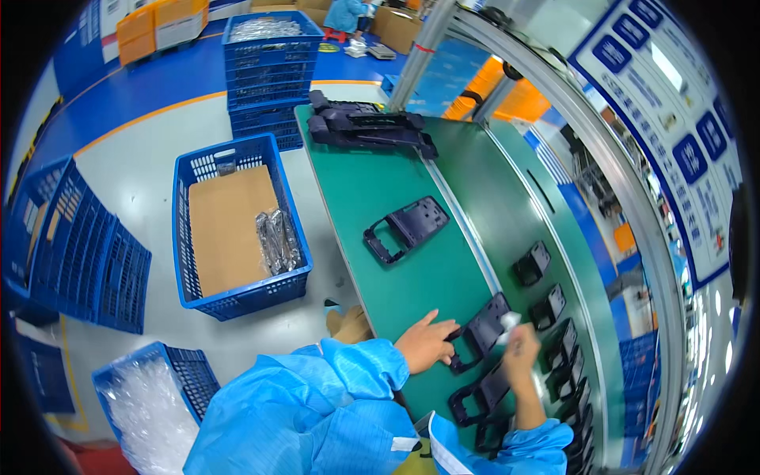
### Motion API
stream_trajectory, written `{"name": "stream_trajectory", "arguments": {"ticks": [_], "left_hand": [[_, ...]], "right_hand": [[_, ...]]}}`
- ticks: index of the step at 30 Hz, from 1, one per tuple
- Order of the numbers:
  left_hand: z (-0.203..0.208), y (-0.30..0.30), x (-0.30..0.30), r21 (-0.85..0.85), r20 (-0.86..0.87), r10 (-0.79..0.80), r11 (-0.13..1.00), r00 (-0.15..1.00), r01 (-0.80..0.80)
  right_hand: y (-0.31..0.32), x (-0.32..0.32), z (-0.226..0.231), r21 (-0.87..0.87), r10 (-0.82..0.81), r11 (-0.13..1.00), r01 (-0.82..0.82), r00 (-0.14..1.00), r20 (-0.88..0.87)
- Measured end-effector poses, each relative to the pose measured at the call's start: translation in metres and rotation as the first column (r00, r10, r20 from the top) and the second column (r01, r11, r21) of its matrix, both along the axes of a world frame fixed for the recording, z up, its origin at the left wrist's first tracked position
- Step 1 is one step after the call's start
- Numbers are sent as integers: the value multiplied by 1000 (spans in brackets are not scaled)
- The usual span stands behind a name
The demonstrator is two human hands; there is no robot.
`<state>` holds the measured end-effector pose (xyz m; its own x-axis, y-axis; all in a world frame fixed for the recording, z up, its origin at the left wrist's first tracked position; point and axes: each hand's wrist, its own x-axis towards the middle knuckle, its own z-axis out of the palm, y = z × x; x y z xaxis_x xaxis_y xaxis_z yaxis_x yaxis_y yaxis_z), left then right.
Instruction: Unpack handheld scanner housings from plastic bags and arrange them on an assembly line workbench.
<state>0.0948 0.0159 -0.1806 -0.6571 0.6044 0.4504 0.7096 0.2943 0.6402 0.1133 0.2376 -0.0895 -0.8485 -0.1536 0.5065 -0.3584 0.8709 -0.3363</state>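
A black plastic housing (485, 324) with a rectangular opening lies on the green work surface in front of me. My left hand (427, 342) is at its left edge, fingers spread and fingertips resting on the frame beside the opening. Over its right end, my right hand (521, 352) is closed on a crumpled white wipe (509, 323), which is against or just above the housing; contact is hard to tell. A similar housing (480, 393) lies nearer to me, partly under my right forearm. Farther up the table sits another single housing (408, 228).
Stacked black housings (368, 127) occupy the table's far end. Several more housings (546, 307) line the strip at right, beneath a metal frame post (633, 174). On the floor at left stand a blue crate (182, 245) with cardboard, stacked crates (111, 261) and a crate of clear plastic bags (150, 404).
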Motion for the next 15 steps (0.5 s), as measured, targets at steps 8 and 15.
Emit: {"name": "stream_trajectory", "arguments": {"ticks": [8, 15], "left_hand": [[-2, -4, -21, -115, -152, 18, 993, 988, -36], [11, 6, -2, -163, -140, -61, 986, 988, 38]], "right_hand": [[-28, 179, 89, -730, 662, 525, 436, 329, 673], [2, 471, -42, -217, 337, -228, 949, 286, 897]]}}
